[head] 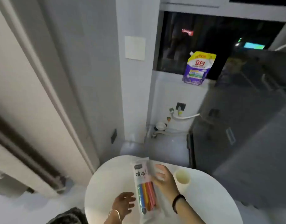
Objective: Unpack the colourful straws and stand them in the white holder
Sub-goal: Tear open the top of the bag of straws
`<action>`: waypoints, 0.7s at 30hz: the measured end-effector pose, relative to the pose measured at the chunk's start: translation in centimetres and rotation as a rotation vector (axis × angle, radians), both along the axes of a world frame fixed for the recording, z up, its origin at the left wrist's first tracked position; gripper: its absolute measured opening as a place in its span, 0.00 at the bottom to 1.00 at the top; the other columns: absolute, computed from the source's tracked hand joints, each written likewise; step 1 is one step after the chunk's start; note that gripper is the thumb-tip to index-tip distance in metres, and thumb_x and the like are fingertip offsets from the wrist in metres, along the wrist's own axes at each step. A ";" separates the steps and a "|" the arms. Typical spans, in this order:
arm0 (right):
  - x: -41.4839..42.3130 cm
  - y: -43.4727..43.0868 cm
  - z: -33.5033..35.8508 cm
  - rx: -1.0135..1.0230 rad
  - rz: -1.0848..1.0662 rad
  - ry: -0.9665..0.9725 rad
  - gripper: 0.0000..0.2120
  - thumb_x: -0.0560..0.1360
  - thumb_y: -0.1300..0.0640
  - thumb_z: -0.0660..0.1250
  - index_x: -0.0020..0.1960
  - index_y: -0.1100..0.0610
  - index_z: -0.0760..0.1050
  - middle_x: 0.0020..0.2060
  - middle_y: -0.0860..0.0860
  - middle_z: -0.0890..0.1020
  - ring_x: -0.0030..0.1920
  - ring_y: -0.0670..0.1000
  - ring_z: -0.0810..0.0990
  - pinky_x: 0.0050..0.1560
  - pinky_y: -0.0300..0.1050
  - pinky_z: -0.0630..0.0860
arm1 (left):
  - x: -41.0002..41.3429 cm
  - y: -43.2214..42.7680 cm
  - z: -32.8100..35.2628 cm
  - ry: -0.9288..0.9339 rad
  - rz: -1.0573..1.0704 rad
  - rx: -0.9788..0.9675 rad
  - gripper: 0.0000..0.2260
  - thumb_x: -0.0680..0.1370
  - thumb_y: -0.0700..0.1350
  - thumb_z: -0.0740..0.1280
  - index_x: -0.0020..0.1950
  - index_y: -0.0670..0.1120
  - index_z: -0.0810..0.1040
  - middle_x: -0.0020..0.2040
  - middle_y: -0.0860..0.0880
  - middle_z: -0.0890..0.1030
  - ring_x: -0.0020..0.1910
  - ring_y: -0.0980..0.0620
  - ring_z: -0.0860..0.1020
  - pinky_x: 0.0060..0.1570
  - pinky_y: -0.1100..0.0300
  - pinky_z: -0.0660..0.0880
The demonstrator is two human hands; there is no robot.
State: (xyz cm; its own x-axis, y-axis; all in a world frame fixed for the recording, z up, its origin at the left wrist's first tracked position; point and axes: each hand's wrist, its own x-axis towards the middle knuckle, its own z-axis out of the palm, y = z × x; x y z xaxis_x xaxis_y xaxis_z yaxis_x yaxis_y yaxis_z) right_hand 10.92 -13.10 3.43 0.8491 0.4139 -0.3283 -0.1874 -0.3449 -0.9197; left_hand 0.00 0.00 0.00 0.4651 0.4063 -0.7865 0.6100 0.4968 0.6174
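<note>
A long clear packet of colourful straws (144,188) lies flat on the round white table (106,183), with a white printed label on its far half and green, yellow, orange and red straws showing in its near half. My right hand (165,179) rests on the packet's right edge, fingers spread. My left hand (123,203) hovers just left of the packet's near end, fingers apart, holding nothing. The white holder (182,179), an open cylinder, stands upright to the right of my right hand.
The table's far edge lies near a grey wall corner (134,94) and floor pipes (160,128). A dark cabinet (236,135) stands to the right. A purple refill pouch (197,68) sits on the window ledge. A dark object (69,215) is at the lower left.
</note>
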 end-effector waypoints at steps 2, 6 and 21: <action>-0.4 0.6 -3.8 -0.012 -0.001 0.071 0.19 0.71 0.57 0.72 0.59 0.51 0.70 0.57 0.50 0.77 0.55 0.47 0.77 0.50 0.35 0.76 | 1.6 0.6 -2.2 -0.035 -0.041 0.024 0.08 0.81 0.37 0.58 0.48 0.41 0.75 0.38 0.44 0.78 0.32 0.48 0.71 0.33 0.61 0.63; 0.5 2.3 -15.0 -0.067 0.041 0.040 0.22 0.72 0.52 0.71 0.62 0.49 0.68 0.60 0.47 0.75 0.58 0.47 0.75 0.42 0.27 0.72 | 4.9 2.0 -10.6 -0.072 -0.047 0.135 0.05 0.80 0.40 0.60 0.47 0.42 0.75 0.41 0.46 0.78 0.37 0.48 0.73 0.35 0.59 0.67; 3.8 5.0 -29.2 0.115 0.021 -0.399 0.20 0.72 0.53 0.70 0.61 0.43 0.69 0.61 0.43 0.73 0.60 0.45 0.74 0.58 0.44 0.78 | 11.9 4.1 -23.3 -0.300 -0.080 0.430 0.14 0.77 0.49 0.67 0.57 0.42 0.71 0.49 0.46 0.76 0.50 0.48 0.76 0.50 0.62 0.71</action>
